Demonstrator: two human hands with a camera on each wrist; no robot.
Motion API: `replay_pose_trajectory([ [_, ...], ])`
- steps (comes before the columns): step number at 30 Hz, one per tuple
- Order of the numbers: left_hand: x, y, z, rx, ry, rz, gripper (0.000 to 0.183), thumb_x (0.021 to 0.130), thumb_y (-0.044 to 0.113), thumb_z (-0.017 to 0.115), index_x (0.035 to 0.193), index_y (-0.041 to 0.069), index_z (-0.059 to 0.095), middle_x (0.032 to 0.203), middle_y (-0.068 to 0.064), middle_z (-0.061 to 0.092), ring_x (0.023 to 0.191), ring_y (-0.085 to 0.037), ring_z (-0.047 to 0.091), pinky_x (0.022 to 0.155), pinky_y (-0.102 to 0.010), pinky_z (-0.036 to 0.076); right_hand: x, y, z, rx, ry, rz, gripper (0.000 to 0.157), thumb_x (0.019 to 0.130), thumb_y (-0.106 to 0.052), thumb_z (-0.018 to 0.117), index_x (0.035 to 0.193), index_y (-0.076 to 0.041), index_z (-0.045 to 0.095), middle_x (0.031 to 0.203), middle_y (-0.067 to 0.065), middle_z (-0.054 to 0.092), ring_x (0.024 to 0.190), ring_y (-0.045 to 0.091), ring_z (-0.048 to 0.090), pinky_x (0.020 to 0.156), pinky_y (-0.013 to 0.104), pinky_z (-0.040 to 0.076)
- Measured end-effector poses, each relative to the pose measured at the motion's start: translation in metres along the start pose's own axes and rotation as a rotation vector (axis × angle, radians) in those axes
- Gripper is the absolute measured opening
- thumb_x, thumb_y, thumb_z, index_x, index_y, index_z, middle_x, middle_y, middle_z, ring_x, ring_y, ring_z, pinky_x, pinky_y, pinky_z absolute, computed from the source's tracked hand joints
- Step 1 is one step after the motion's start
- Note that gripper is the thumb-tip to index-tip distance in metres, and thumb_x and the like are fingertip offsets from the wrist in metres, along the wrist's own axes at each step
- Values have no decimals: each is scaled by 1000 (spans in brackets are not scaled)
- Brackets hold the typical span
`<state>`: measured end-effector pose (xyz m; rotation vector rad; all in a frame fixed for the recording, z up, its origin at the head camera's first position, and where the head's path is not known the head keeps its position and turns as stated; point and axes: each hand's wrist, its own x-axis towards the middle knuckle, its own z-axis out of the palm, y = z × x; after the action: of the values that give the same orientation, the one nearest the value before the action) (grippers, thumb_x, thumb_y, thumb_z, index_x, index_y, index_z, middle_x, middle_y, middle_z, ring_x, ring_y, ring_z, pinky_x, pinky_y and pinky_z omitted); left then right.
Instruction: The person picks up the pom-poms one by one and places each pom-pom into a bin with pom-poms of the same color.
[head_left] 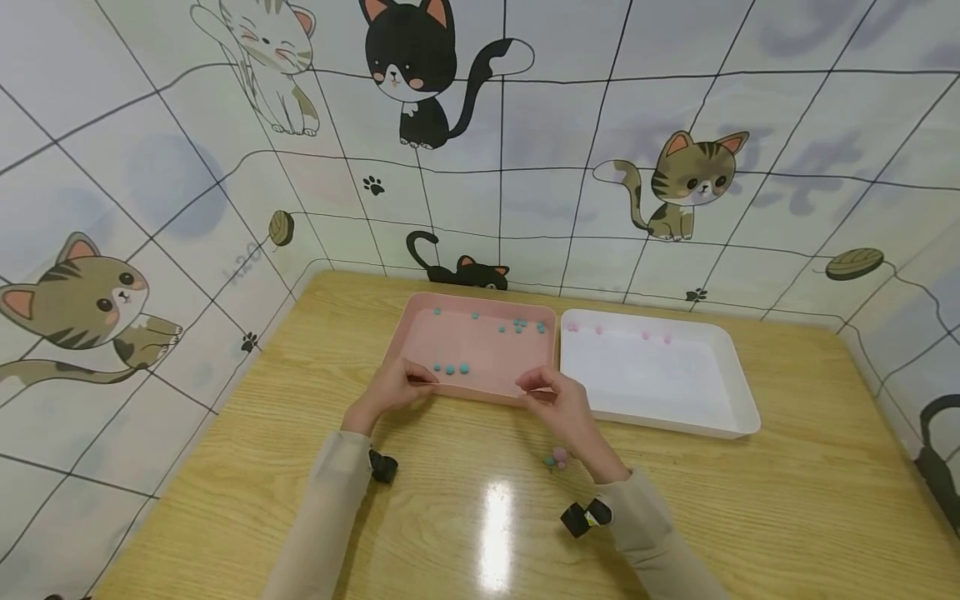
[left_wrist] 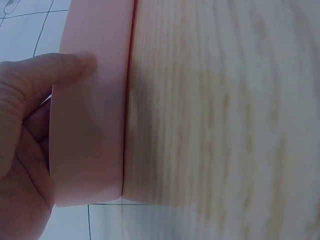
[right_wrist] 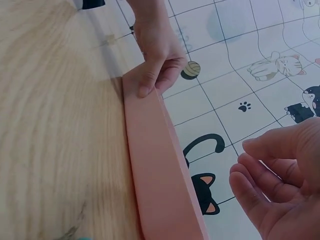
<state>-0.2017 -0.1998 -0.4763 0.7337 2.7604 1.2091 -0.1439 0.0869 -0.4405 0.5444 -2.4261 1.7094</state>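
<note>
My left hand (head_left: 393,387) grips the front wall of a shallow pink tray (head_left: 408,337) near its left corner. The left wrist view shows the thumb (left_wrist: 75,69) on the wall's outer face and the other fingers behind it. Over the tray's front right part hovers my right hand (head_left: 558,408); its thumb and fingers are loosely bent, and the right wrist view shows nothing between them. Several small teal balls (head_left: 450,370) lie in the pink tray, some in a row near the front, others along the back.
Right of the pink tray stands a white tray (head_left: 652,379) with several small pink balls (head_left: 645,336) near its back edge. A few pink and teal balls (head_left: 560,455) lie on the wooden table (head_left: 450,500) by my right wrist. A cat-patterned wall (head_left: 555,200) rises behind.
</note>
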Motion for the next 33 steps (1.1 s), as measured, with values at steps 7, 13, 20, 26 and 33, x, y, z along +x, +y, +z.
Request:
replay_pose_trajectory([
  [7, 0, 0, -1, 10, 3, -3, 4, 81, 4, 72, 82, 2, 75, 79, -7, 71, 73, -15, 65, 65, -23, 52, -22, 3, -4, -2, -103, 49, 16, 81, 13, 64, 95, 6, 62, 95, 20, 63, 90, 34, 61, 80, 34, 53],
  [13, 0, 1, -1, 14, 2, -20, 4, 81, 4, 72, 83, 3, 76, 79, -6, 71, 73, -16, 65, 65, -24, 53, -38, 14, -3, -4, -152, 37, 19, 79, 16, 62, 96, 7, 62, 97, 20, 63, 91, 36, 60, 78, 32, 54],
  [20, -1, 3, -1, 19, 3, -27, 4, 80, 5, 73, 83, 2, 75, 80, -6, 71, 73, -15, 65, 65, -25, 52, -51, 23, -2, -16, -169, -20, 22, 77, 16, 64, 96, 6, 62, 96, 18, 64, 88, 35, 61, 76, 36, 54],
  [26, 0, 3, 0, 17, 11, -30, 4, 80, 4, 73, 82, 3, 76, 80, -6, 71, 74, -16, 65, 66, -26, 52, -58, 30, -4, -50, -195, -38, 22, 78, 14, 66, 98, 6, 61, 96, 19, 63, 89, 36, 62, 76, 38, 54],
  [33, -1, 2, 1, 15, 16, -23, 4, 81, 5, 73, 82, 4, 76, 80, -5, 71, 74, -15, 65, 66, -26, 53, -62, 37, -5, -137, -197, -60, 29, 73, 20, 63, 99, 5, 61, 97, 16, 64, 92, 35, 63, 78, 37, 53],
])
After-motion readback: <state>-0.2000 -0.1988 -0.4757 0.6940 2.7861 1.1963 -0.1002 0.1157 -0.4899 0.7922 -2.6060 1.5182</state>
